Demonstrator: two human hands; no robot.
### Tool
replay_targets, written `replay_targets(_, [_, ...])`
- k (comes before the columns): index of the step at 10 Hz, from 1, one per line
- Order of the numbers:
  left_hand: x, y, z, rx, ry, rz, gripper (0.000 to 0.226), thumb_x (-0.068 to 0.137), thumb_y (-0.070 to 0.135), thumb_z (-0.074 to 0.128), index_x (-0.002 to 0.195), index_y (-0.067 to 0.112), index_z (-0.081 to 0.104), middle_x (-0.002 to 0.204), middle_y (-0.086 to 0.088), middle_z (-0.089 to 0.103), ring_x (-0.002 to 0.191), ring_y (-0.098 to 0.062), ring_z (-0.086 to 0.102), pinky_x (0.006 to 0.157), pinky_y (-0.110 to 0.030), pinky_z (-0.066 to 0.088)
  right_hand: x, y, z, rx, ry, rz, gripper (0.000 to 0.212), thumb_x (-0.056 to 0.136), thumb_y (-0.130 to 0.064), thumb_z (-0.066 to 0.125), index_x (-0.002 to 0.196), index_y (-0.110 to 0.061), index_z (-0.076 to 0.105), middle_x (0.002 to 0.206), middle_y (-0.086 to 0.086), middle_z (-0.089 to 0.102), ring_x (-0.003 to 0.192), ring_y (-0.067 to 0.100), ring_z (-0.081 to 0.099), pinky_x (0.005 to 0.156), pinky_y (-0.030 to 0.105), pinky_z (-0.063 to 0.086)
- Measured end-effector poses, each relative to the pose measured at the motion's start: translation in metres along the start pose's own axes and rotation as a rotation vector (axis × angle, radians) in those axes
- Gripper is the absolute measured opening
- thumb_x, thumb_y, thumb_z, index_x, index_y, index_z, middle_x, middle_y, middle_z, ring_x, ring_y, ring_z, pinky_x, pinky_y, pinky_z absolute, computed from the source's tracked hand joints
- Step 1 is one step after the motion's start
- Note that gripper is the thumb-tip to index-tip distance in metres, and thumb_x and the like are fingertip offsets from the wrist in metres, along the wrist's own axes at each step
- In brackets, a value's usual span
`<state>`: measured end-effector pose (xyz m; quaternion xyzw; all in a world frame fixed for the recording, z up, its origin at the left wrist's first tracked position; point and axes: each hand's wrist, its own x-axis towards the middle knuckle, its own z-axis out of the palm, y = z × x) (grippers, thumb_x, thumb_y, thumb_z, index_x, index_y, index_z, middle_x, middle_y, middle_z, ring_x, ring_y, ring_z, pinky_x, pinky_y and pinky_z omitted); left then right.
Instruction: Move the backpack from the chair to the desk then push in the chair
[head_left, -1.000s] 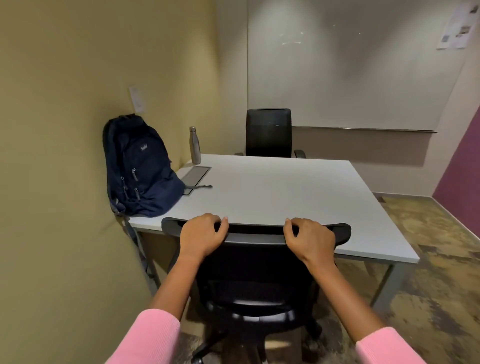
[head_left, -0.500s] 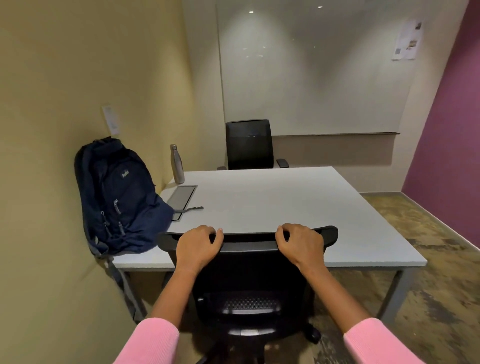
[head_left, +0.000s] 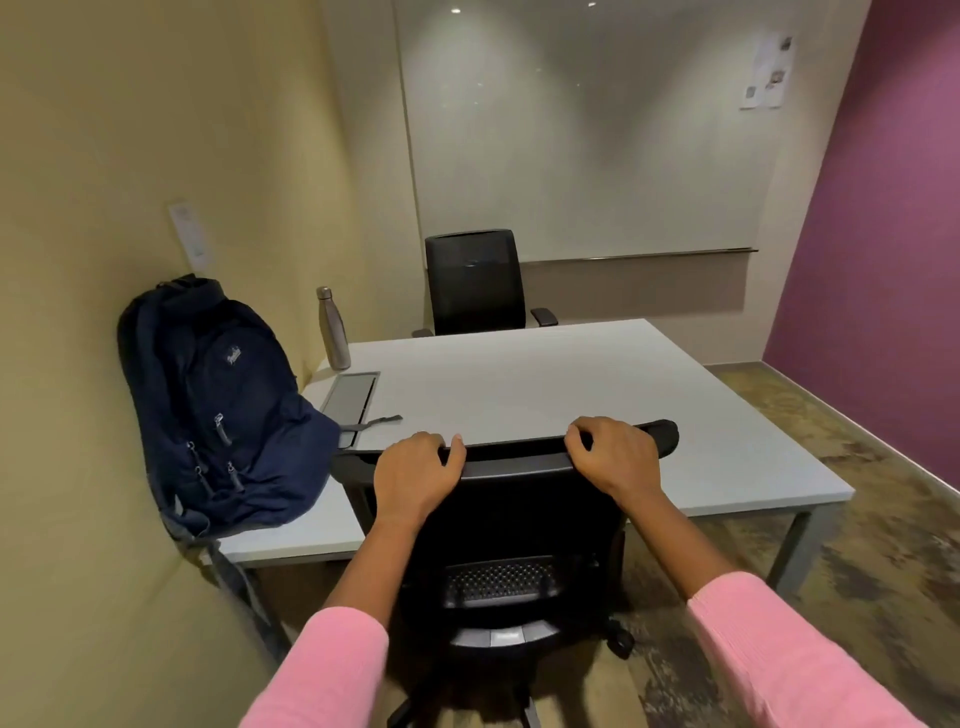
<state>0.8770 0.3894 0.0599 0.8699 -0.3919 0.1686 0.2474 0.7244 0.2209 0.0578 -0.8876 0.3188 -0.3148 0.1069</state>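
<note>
The backpack (head_left: 223, 410) stands upright on the counter (head_left: 545, 384) at its near left corner, leaning on the wall; the chair (head_left: 506, 525) stands at the near edge, backrest top overlapping that edge in view. Left hand (head_left: 413, 475) and right hand (head_left: 613, 454) grip the backrest top rail, fingers (head_left: 582, 434) curled over it. Step in hand, by judgement: push-in; apply equal force through both hands; keep the chair square to the near edge; stop before the backrest strikes the counter.

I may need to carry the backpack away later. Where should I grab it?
Take the top loop of the backpack, coming from above on the open desk side. It stands upright against the wall, so its top is exposed and its straps hang behind.
</note>
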Motion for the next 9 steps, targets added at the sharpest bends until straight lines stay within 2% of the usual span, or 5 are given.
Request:
replay_targets(3, [-0.001, 0.001, 0.001, 0.010, 0.030, -0.004, 0.046, 0.092, 0.036, 0.040, 0.063, 0.006, 0.060, 0.070, -0.012, 0.066, 0.062, -0.028, 0.058, 0.049, -0.028, 0.030, 0.001, 0.004, 0.004, -0.032, -0.003, -0.016, 0.032, 0.089, -0.031, 0.039, 0.087, -0.015, 0.067, 0.081, 0.005, 0.070, 0.067, 0.022, 0.057, 0.047, 0.024, 0.026])
replay_targets(5, [-0.013, 0.012, -0.001, 0.012, 0.099, -0.067, 0.049, 0.093, 0.026, 0.034, 0.059, 0.000, 0.061, 0.062, -0.019, 0.065, 0.057, -0.033, 0.057, 0.051, -0.031, 0.034, -0.009, 0.000, 0.003, -0.116, 0.019, -0.009, 0.039, 0.090, -0.021, 0.031, 0.084, -0.005, 0.066, 0.081, 0.013, 0.069, 0.075, 0.028, 0.059, 0.068, 0.038, 0.047])
replay_targets(6, [-0.031, 0.017, -0.001, 0.065, 0.190, 0.019, 0.051, 0.088, 0.025, 0.024, 0.077, -0.001, 0.067, 0.077, -0.020, 0.070, 0.075, -0.035, 0.063, 0.069, -0.040, 0.047, -0.024, -0.001, 0.002, -0.085, 0.076, -0.048, 0.040, 0.092, -0.021, 0.030, 0.103, -0.006, 0.065, 0.106, 0.015, 0.069, 0.101, 0.030, 0.059, 0.094, 0.040, 0.041])
replay_targets(7, [-0.062, 0.020, 0.011, 0.097, 0.149, -0.010, 0.048, 0.090, 0.031, 0.029, 0.126, 0.006, 0.050, 0.130, -0.020, 0.055, 0.124, -0.036, 0.046, 0.107, -0.050, 0.032, -0.051, 0.001, 0.006, -0.060, 0.048, -0.051, 0.044, 0.094, -0.028, 0.029, 0.131, -0.012, 0.046, 0.141, 0.013, 0.047, 0.136, 0.030, 0.033, 0.114, 0.046, 0.018])
replay_targets(9, [-0.123, 0.036, 0.032, 0.145, 0.046, -0.041, 0.064, 0.088, 0.044, 0.020, 0.143, 0.010, 0.015, 0.152, -0.018, 0.020, 0.139, -0.034, 0.021, 0.112, -0.053, 0.015, -0.122, 0.005, 0.027, -0.036, -0.056, -0.064, 0.060, 0.095, -0.035, 0.033, 0.144, -0.019, 0.001, 0.153, 0.004, -0.005, 0.140, 0.025, -0.011, 0.114, 0.043, 0.003])
